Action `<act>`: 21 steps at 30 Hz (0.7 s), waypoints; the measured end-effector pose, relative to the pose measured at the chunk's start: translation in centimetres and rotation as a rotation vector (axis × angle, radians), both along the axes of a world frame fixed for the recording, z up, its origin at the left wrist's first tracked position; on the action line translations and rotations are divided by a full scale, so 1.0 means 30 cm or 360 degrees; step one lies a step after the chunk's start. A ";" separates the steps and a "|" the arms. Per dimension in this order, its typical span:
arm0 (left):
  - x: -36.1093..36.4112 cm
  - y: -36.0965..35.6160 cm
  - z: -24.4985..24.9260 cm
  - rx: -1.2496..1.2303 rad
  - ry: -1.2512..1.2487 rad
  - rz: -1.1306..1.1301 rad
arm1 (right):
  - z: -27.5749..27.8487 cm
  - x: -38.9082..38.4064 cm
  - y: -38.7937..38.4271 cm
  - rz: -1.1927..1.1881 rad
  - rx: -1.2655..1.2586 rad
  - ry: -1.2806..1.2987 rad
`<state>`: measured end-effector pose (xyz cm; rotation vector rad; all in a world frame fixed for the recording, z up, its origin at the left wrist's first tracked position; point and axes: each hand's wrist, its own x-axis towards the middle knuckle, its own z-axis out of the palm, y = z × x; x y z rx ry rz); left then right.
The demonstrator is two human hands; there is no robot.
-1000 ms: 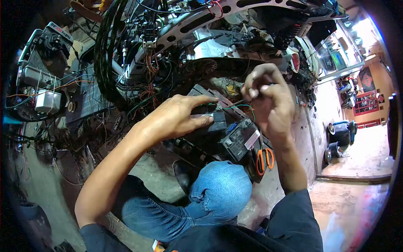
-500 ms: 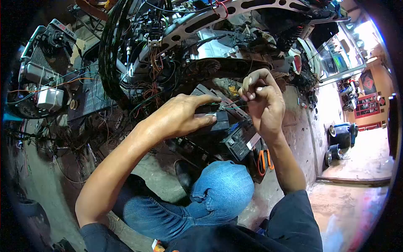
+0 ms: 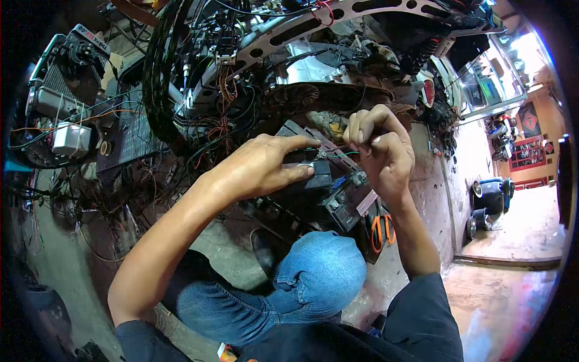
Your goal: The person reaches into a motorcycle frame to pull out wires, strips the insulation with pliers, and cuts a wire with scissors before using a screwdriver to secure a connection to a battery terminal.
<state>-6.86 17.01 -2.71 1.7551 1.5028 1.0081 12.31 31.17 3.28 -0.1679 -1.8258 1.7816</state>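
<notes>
My left hand (image 3: 259, 166) reaches over a dark box-like part (image 3: 316, 175), its thumb and forefinger bent towards each other near the box's top edge. What lies between those fingertips is too small to tell. To the right, my right hand (image 3: 383, 148) is raised with its fingers pinched together on a thin wire. A green stretch of wire (image 3: 342, 154) runs between the two hands. Just below them sits a black battery (image 3: 344, 205) with a pale label on its side.
A metal frame (image 3: 295, 33) with bundled wires (image 3: 224, 84) spans the top. Orange-handled scissors (image 3: 377, 232) lie beside the battery. A radiator (image 3: 67, 78) stands at the upper left. My denim-covered knee (image 3: 322, 265) is below the hands.
My right hand has shifted slightly right and down, with its fingers still pinched. My left hand has barely moved. The view has shifted a little.
</notes>
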 end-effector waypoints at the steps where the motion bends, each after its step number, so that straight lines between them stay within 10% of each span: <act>1: 0.000 -0.001 0.005 -0.0025 -0.0006 0.0002 | 0.005 0.003 -0.002 -0.0010 -0.0026 -0.0051; 21: 0.003 0.003 -0.004 0.0027 -0.0057 0.0044 | 0.011 0.001 0.032 0.0431 0.0272 -0.0130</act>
